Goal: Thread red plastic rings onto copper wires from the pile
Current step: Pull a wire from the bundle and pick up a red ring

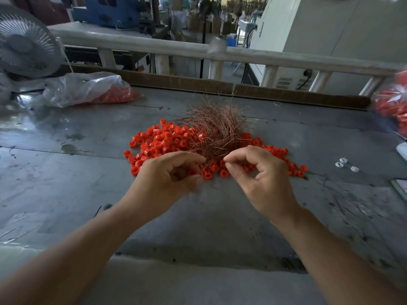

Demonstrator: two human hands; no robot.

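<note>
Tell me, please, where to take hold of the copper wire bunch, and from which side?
Probably pinch the wire bunch at its narrow near end, coming from the near side. There the strands gather together on the red rings; the far end fans out loose.

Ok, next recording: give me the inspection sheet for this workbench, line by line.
Surface: grey table, scuffed and stained.
Job's things: red rings piled loose mid-table; copper wires in a tangled bundle on top of them.
Clutter: left bag and right bag, clear plastic, holding red pieces; three small white pieces at right.
Hands: left hand curled, seemingly holding wire strands; right hand pinching at the bundle's near edge.
Cables: black lead plugged into the pale cabinet behind the white rail.
Surroundings: fan far left, cardboard strip along the table's far edge, blue machine beyond.
</note>
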